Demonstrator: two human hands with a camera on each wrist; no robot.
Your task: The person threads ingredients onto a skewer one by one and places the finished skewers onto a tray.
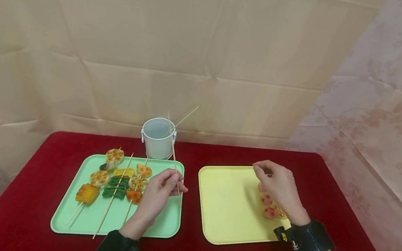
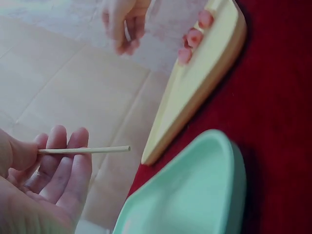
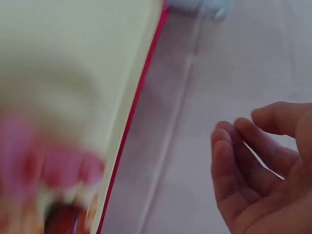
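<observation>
My left hand point(image 1: 162, 190) pinches a thin wooden skewer point(image 2: 97, 150) between thumb and fingers, above the right side of the green tray point(image 1: 169, 225). This skewer carries no food and slants up toward the white bucket point(image 1: 159, 145). In the left wrist view its blunt end points to the right. My right hand point(image 1: 278, 186) hovers over the yellow tray point(image 1: 227, 214), fingers loosely curved and thumb apart from them in the right wrist view, with nothing in its grasp. Beneath it lie round pink pieces point(image 1: 266, 200), partly hidden by the hand.
On the green tray lie three loaded skewers, with lotus root slices point(image 1: 115, 155), a corn piece point(image 1: 87, 193) and folded green leaves point(image 1: 116, 186). Another bare skewer point(image 1: 188, 115) leans out of the bucket. A red cloth point(image 1: 185, 246) covers the table; draped fabric point(image 1: 209, 59) rises behind.
</observation>
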